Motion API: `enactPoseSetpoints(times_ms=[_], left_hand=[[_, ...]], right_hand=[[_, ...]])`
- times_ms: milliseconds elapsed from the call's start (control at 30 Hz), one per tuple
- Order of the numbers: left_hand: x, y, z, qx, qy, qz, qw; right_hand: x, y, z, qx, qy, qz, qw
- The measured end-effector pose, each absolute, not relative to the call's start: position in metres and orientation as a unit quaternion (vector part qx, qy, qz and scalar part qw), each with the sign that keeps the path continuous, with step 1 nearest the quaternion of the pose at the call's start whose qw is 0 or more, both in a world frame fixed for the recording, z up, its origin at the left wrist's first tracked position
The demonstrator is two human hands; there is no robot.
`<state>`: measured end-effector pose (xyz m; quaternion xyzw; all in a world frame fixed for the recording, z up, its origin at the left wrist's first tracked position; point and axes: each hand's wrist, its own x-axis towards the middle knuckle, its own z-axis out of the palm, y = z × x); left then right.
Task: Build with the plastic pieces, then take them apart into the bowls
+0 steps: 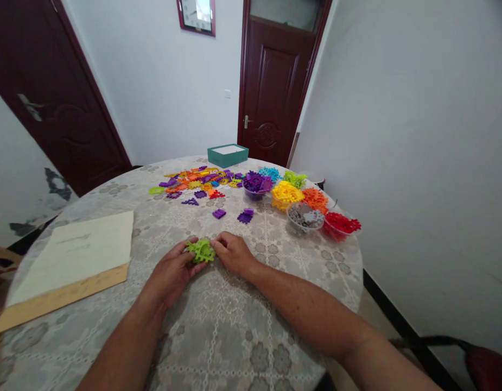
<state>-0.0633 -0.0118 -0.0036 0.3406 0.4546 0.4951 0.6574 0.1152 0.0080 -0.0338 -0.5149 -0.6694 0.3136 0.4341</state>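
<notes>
Low over the near middle of the table, my left hand (175,267) is wrapped round a lime-green plastic building piece (202,250) with notched, toothed edges. My right hand (233,253) meets it from the other side, thumb and fingers pinched at its right edge. Whether the green thing is one piece or several joined cannot be made out. Just beyond the hands lie a small purple piece (218,214) and a dark purple toothed square (245,218) with a lighter purple piece against it.
Mixed loose pieces (202,178) spread across the far side. To the right stand clear bowls of sorted pieces: purple (257,183), yellow (286,194), grey (304,218), red (341,225), with orange (315,200) behind. A green box (228,156) sits at the back, a cream board (71,255) at left.
</notes>
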Motion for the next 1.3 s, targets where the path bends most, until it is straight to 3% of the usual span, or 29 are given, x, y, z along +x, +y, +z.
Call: enactPoseSetpoints(times_ms=[300, 600, 733, 1000, 1300], left_hand=[[-0.058, -0.012, -0.008, 0.387, 0.472, 0.478, 0.631], [-0.059, -0.016, -0.001, 0.393, 0.437, 0.435, 0.682], [-0.058, -0.02, 0.0, 0.429, 0.425, 0.413, 0.681], [-0.056, -0.018, 0.002, 0.525, 0.53, 0.428, 0.509], [-0.062, -0.014, -0.007, 0.485, 0.493, 0.394, 0.605]], right_hand=[[0.109, 0.003, -0.032, -0.517, -0.692, 0.264, 0.429], [0.106, -0.002, -0.032, -0.506, -0.753, 0.183, 0.38], [0.105, -0.003, -0.03, -0.525, -0.729, 0.213, 0.384], [0.109, 0.01, -0.038, -0.467, -0.667, 0.387, 0.434], [0.11, 0.013, -0.038, -0.472, -0.627, 0.389, 0.483]])
